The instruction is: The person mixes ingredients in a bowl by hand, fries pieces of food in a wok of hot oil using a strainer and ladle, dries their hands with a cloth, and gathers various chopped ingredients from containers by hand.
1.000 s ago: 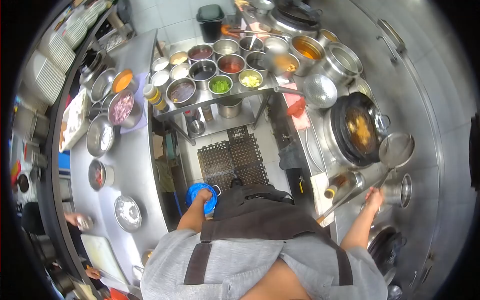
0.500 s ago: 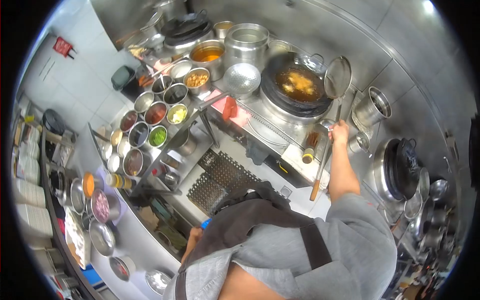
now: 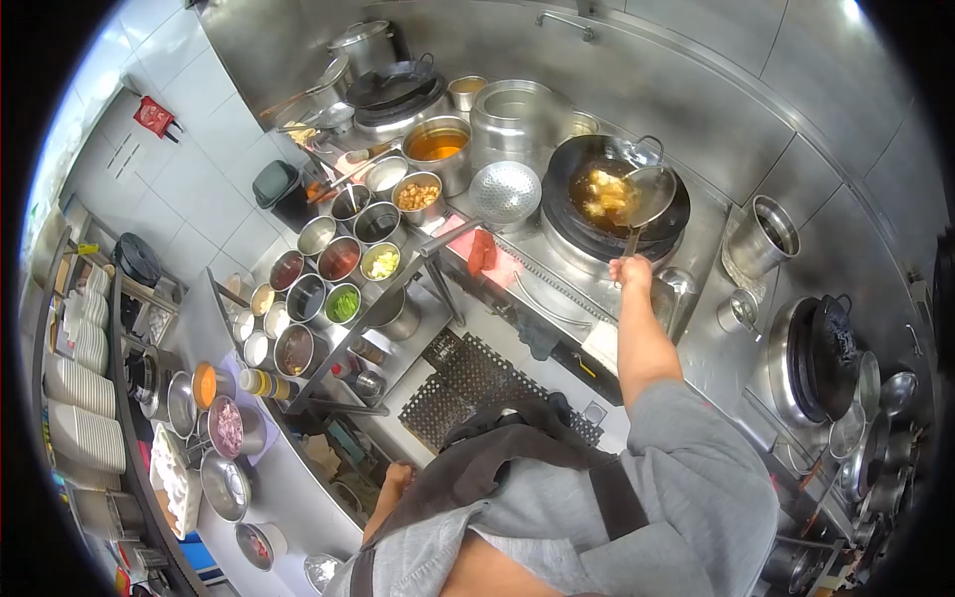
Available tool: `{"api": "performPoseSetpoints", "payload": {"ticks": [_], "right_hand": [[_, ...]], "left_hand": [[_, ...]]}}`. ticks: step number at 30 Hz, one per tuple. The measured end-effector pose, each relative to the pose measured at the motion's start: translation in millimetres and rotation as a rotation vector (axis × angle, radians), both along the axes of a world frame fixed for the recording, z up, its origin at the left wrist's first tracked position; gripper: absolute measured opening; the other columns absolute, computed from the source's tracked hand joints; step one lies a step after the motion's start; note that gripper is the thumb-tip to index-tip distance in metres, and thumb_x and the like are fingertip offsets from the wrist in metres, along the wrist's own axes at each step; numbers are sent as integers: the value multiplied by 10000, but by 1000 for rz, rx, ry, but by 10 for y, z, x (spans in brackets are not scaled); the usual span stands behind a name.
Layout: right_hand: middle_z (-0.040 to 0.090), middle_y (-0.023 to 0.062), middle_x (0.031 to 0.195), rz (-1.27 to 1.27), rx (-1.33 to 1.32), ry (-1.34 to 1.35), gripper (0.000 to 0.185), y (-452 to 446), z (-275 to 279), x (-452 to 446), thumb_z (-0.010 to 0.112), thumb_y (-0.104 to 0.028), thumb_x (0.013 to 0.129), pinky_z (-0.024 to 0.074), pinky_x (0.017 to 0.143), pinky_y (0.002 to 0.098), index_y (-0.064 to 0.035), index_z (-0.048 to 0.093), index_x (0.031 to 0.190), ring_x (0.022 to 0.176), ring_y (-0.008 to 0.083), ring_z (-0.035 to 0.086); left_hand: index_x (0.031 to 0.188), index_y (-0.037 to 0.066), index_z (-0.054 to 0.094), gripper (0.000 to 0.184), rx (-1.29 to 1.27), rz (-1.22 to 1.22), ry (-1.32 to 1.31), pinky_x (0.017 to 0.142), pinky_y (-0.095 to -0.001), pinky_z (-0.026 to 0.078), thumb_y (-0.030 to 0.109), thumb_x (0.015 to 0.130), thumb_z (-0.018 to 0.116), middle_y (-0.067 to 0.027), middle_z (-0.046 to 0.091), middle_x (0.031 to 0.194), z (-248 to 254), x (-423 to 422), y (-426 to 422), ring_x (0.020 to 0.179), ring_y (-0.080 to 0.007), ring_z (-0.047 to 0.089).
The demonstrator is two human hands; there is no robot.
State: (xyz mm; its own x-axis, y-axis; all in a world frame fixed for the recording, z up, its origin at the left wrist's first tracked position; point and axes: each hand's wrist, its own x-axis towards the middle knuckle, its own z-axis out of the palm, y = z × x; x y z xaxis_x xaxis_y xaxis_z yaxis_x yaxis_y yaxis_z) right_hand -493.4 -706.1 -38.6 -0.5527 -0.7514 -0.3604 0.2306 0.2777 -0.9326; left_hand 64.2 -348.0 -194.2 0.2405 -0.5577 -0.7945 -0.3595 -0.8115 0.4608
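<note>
My right hand (image 3: 632, 271) is closed around the handle of a wire-mesh strainer (image 3: 654, 199), just in front of the wok. The strainer's round mesh is over the right side of the black wok (image 3: 567, 159), overlapping the oil. Golden battered pieces (image 3: 605, 191) lie in the dark oil, beside and partly behind the mesh. The rest of the handle is hidden beneath my forearm. My left hand (image 3: 400, 474) hangs low by the dark apron, and its fingers are too small and turned away to read.
Left of the wok sits a perforated ladle (image 3: 504, 192) near a pot of orange liquid (image 3: 438, 146). Several metal containers of sauces and chopped ingredients fill the rack, including green vegetables (image 3: 342, 303). A ladle (image 3: 677, 281) lies right of my forearm; another wok (image 3: 834, 348) stands farther right.
My right hand has moved left and forward to the wok. The strainer has swung from the wok's right edge to over the oil. The blue item by my left hand no longer shows.
</note>
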Motion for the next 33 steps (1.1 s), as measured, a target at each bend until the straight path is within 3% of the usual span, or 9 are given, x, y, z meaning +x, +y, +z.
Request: {"api": "performPoseSetpoints", "payload": {"ticks": [5,8,13,15,17,20,28,31,33], "right_hand": [[613,127,691,115,-92,-159,44,140,9,128,483,-24,835,409,345,268,0,497,870,433,152,519],[606,112,699,174,-127,-151,55,359,105,177,488,-36,843,383,331,250,-12,502,890,417,131,501],[595,95,697,229,-87,-45,87,694,444,177,471,-46,853,362,320,249,-14,517,920,393,120,477],[591,87,696,301,-79,191,123,790,611,155,449,-38,852,364,323,249,-2,522,944,394,118,477],[589,80,695,311,-67,262,208,814,717,112,431,-38,849,371,328,255,16,524,1027,395,120,480],[584,75,689,342,2,502,361,824,888,116,417,-44,843,386,336,263,5,479,1195,390,125,474],[580,73,680,421,46,587,309,1033,929,96,442,-43,827,372,332,280,-10,531,1120,391,129,478],[581,77,670,424,157,813,285,1032,579,-180,474,-54,806,365,339,290,-30,567,1074,391,126,479],[635,213,868,347,-68,1336,340,1059,338,-508,503,-72,750,485,712,429,-40,567,1082,774,369,617]], "left_hand": [[939,31,661,303,-155,-220,-34,686,-336,491,67,708,468,-100,667,840,-113,55,52,784,-229,625],[960,35,670,330,-99,-322,-145,806,-306,468,89,688,491,-113,672,938,-1043,332,206,903,-215,621],[932,60,683,297,-76,-262,-77,693,-301,491,143,697,522,-110,671,919,-1302,396,338,805,-196,634],[909,60,683,272,-63,-274,-51,638,-303,496,151,705,528,-108,672,892,-1313,363,282,754,-190,637],[831,49,676,203,198,-406,-126,505,-318,468,106,729,510,-90,657,787,-1374,321,161,649,-186,617],[787,50,645,155,54,-146,-64,439,-318,428,63,744,497,-74,610,721,67,-258,-150,578,-192,574],[846,76,637,161,-76,-51,63,462,-322,447,69,748,510,-54,596,768,-182,-558,-259,575,-198,558],[853,97,654,171,-215,-259,34,476,-333,470,94,757,514,-46,608,766,-405,-486,-77,583,-202,568],[850,98,655,170,-171,-330,13,477,-333,471,94,756,513,-45,609,765,-562,-399,89,583,-202,569]]}}
